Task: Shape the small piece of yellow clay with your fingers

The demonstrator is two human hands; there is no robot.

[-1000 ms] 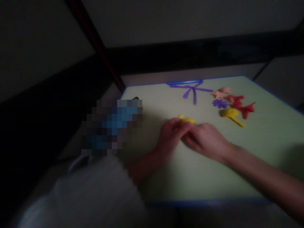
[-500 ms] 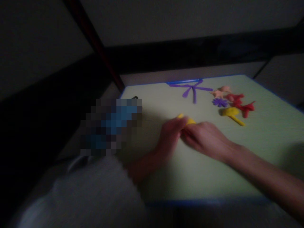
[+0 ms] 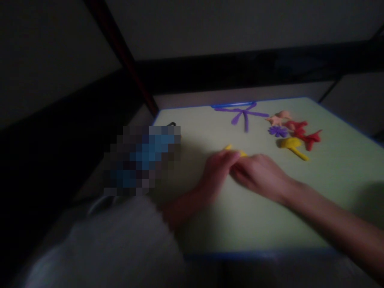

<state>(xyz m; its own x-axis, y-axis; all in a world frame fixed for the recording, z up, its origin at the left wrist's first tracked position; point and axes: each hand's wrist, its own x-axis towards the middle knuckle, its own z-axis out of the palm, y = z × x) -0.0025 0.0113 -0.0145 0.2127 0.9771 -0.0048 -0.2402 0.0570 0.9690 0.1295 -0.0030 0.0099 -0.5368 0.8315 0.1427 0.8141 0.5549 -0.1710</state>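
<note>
My left hand [image 3: 216, 170] and my right hand [image 3: 255, 173] meet over the middle of the pale green table [image 3: 264, 228]. Both are closed around yellow modelling clay [image 3: 243, 153], with the fingers pressed together. Only small yellow bits stick out above the thumbs; the rest of the clay is hidden. Beyond my right hand lies a yellow clay mushroom-like shape [image 3: 292, 144] with a rounded cap and a thin stalk.
Purple clay strips [image 3: 243, 113] lie spread near the far edge by a blue rod [image 3: 232, 105]. At the right are a purple flower shape [image 3: 278, 131], red clay shapes [image 3: 312, 139] and peach clay shapes [image 3: 276, 119]. A pixelated blue area [image 3: 153, 154] sits at the left.
My left thumb has shifted slightly right over the yellow clay, so less of it shows. The hands otherwise stay in place, and the view has tilted a little.
</note>
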